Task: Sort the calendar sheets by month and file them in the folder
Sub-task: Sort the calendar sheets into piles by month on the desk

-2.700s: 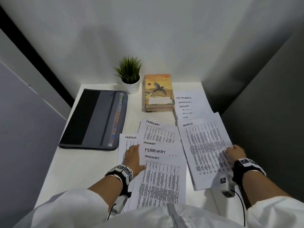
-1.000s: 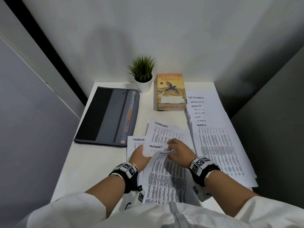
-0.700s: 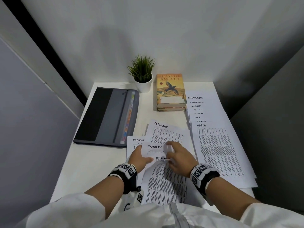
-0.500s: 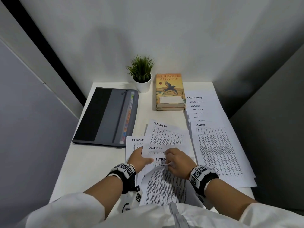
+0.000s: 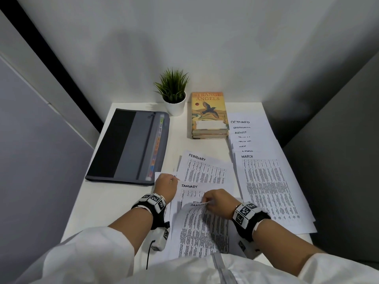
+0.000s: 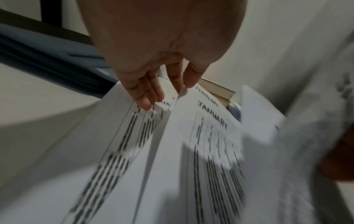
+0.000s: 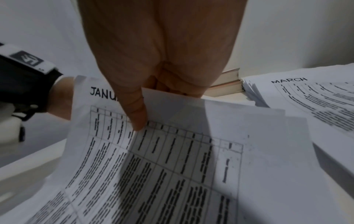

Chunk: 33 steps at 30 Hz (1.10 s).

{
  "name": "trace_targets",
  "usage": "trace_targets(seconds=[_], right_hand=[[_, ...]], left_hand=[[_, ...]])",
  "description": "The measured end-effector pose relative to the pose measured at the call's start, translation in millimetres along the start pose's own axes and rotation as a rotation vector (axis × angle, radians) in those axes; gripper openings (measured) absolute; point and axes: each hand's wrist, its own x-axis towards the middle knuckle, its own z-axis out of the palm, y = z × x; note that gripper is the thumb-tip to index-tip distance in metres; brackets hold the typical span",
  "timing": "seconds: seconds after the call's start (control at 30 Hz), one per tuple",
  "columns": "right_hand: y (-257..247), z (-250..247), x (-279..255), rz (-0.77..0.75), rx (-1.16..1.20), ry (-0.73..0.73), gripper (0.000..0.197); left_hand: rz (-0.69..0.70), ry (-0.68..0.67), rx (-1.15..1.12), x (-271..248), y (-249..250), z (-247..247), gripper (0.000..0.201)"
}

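Printed calendar sheets lie fanned in front of me. My right hand (image 5: 213,201) pinches the top edge of the nearest January sheet (image 5: 203,228), thumb (image 7: 138,118) on top and fingers behind, and the edge curls up off the pile. A second January sheet (image 5: 190,187) and a February sheet (image 5: 205,169) lie beyond it. My left hand (image 5: 166,184) rests straight fingers (image 6: 145,101) on the leftmost sheet, beside the far January sheet's (image 6: 212,118) corner. The grey zip folder (image 5: 127,146) lies closed at the left. A sorted stack with March (image 5: 266,181) on top sits at the right.
A small potted plant (image 5: 173,95) and a pile of books (image 5: 209,115) stand at the back against the wall. Partition walls close in the small white table (image 5: 114,203) on both sides. The books' edges (image 7: 226,86) show just beyond my right hand.
My right hand left the March stack and came to the middle pile, then took the near January sheet's top edge and drew it toward me. My left hand shifted slightly farther up the left sheet.
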Motion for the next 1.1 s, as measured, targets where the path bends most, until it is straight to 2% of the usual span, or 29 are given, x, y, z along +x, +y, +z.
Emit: trace_targets(seconds=[0.17,0.3,0.43,0.57,0.6,0.67,0.73,0.8,0.87,0.97,1.0,1.1], right_hand=[[-3,-19,1,0.053,0.113,0.001,0.013],[-3,-32,2,0.072,0.149,0.036,0.012],[-1,-39,5,0.056,0.073,0.054,0.012],[-2,-44,6,0.056,0.025,0.021,0.011],[-3,-44,6,0.048,0.043,0.007,0.014],[-5,-42,5,0.077,0.095,-0.025,0.036],[-6,-42,5,0.155,0.171,-0.012,0.048],[-5,-41,7,0.146,0.182,0.04,0.037],[-5,-41,7,0.104,0.17,0.115,0.009],[-2,-43,9,0.121,0.214,0.204,0.03],[-1,-45,11,0.122,0.206,0.239,0.028],[0,-50,18,0.052,0.01,0.362,0.004]], left_hand=[[-0.055,-0.105,0.021,3,-4,3,0.037],[-0.071,-0.136,0.031,3,0,2,0.04],[-0.042,-0.138,0.075,-2,0,-2,0.041],[-0.019,-0.096,0.011,-7,-5,-9,0.032],[-0.017,-0.094,-0.016,-8,-5,-10,0.028],[-0.039,-0.087,-0.099,-9,-5,-11,0.016],[-0.065,-0.068,-0.18,-12,-3,-11,0.019],[-0.081,-0.06,-0.199,-14,-1,-11,0.026],[-0.069,-0.069,-0.177,-16,2,-13,0.029],[-0.006,-0.095,-0.138,-19,5,-16,0.021],[0.015,-0.099,-0.122,-21,5,-17,0.017],[0.048,-0.096,-0.062,-25,5,-21,0.015]])
